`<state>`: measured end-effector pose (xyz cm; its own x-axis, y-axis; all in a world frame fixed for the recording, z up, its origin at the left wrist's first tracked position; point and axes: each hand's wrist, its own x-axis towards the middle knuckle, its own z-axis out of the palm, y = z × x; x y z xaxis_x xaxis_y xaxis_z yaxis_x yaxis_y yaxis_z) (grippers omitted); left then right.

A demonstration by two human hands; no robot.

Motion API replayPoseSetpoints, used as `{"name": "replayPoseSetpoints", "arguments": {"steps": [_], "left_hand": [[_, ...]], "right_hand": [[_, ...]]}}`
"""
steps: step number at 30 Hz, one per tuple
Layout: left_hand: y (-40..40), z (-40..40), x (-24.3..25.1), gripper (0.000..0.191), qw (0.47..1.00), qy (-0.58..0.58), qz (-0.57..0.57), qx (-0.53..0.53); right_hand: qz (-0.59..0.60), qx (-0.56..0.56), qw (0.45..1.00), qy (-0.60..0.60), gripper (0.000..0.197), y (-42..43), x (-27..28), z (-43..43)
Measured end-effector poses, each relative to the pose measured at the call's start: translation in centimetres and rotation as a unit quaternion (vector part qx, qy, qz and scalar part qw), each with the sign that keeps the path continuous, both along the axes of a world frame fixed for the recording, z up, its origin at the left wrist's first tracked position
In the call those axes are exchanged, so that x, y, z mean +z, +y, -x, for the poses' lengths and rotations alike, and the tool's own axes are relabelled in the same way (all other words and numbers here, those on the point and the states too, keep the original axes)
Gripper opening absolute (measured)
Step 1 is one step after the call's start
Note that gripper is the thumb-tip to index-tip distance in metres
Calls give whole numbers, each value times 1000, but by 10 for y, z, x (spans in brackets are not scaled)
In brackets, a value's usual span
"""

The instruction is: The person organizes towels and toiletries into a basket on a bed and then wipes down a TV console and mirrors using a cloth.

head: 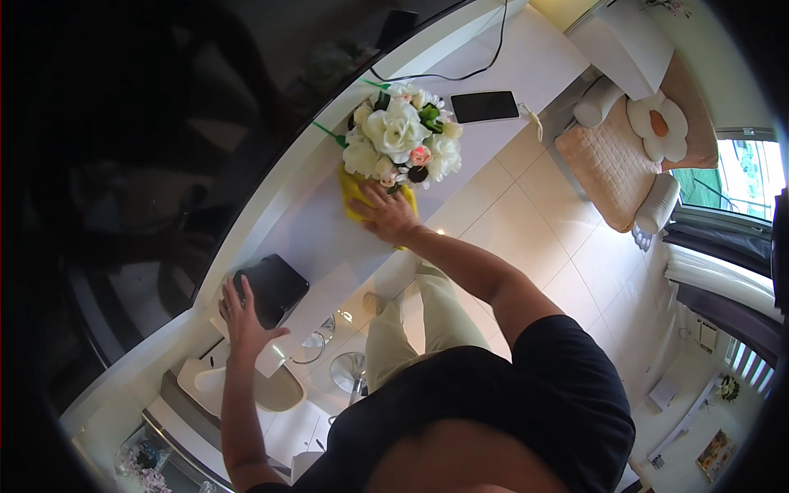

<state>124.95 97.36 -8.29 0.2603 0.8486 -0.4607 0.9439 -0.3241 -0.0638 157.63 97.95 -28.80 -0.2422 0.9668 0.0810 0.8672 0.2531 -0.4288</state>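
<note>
My right hand [388,212] presses down on a yellow cloth [352,196] on the white shelf [327,228], right beside a bunch of artificial white and pink flowers [397,132]. The flowers hide part of the cloth and their base. At the shelf's other end, my left hand [246,320] is raised with its fingers spread, next to a glossy black box [277,286]. It holds nothing; whether it touches the box is not clear. A tablet or large phone [485,106] with a dark screen lies beyond the flowers.
A large dark television screen [154,154] runs along the shelf's back. A black cable [456,78] crosses the shelf near the tablet. Bar stools [350,370] stand below on the tiled floor [524,228]. A padded sofa [607,166] with cushions is at the upper right.
</note>
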Motion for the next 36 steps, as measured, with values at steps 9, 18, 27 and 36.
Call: {"name": "replayPoseSetpoints", "arguments": {"steps": [9,18,27,36], "left_hand": [[101,-227,-157,77,593,-640,196,447],[148,-266,-173,48,471,-672,377,430],[156,-269,-176,38,434,-692,373,440],[23,-65,-190,48,277,-827,401,279]], "right_hand": [[-12,146,986,74,51,-51,-17,40],[-38,-162,983,71,40,-18,-11,-168],[31,-278,832,480,39,37,5,-167],[95,-19,917,386,58,-18,-5,-28]]}}
